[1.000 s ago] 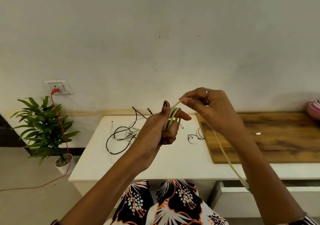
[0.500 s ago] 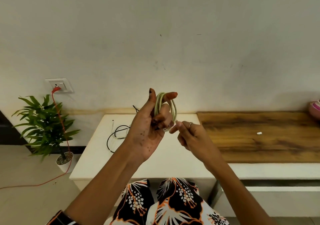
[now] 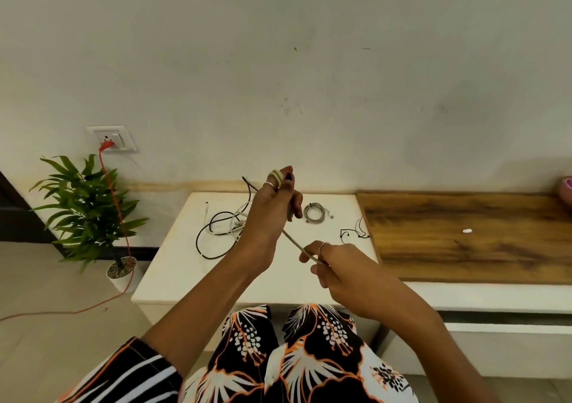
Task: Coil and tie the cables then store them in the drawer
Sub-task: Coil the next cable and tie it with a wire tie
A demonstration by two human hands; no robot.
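My left hand (image 3: 272, 207) is raised above the white table (image 3: 173, 266) and grips a beige cable (image 3: 276, 176) coiled around its fingers. A loose strand of that cable runs down and right to my right hand (image 3: 331, 264), which pinches its end and holds it taut. On the table lie a tangle of black and white cables (image 3: 221, 227), a small grey coiled cable (image 3: 314, 213) and thin black earphones (image 3: 353, 232). The open drawer (image 3: 507, 319) shows at the lower right, under the tabletop.
A wooden board (image 3: 470, 235) covers the right part of the tabletop, with a small white piece (image 3: 467, 231) on it. A potted plant (image 3: 89, 213) stands on the floor at the left. An orange cord (image 3: 119, 216) hangs from the wall socket (image 3: 112, 138).
My left hand has turned its back toward me and dropped lower. My right hand has moved down and right, drawing the cable's end out into a taut line.
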